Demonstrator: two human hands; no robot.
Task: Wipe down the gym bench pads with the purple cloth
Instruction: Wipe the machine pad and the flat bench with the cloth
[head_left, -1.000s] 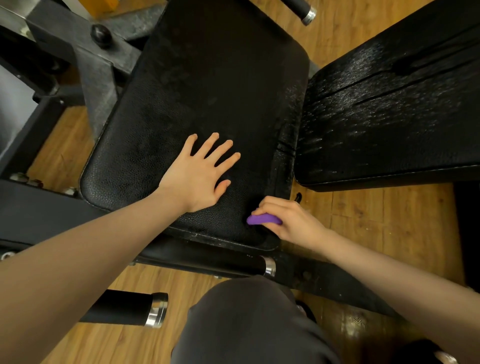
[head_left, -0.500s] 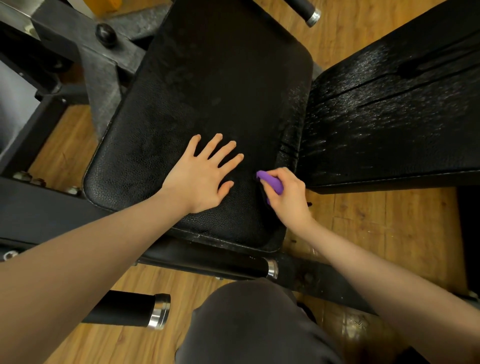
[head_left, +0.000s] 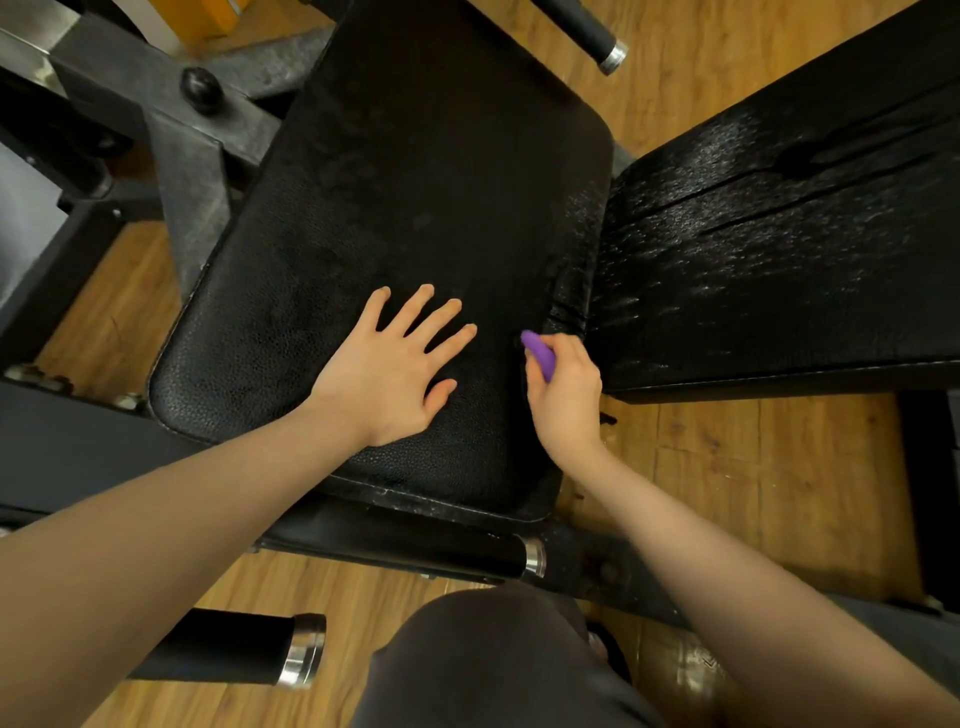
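A person is leaning over a black seat pad (head_left: 395, 218), seen from above. The left hand (head_left: 395, 374) is lying flat on the pad, fingers straight and spread, probably bracing the body. Just right of it, the right hand (head_left: 563, 395) is curling its fingers around a bunched purple cloth (head_left: 539, 353), pressing it to the pad's right edge, likely to wipe along the side. Beyond that hand, a second pad (head_left: 779, 249) is sitting apart across a narrow gap.
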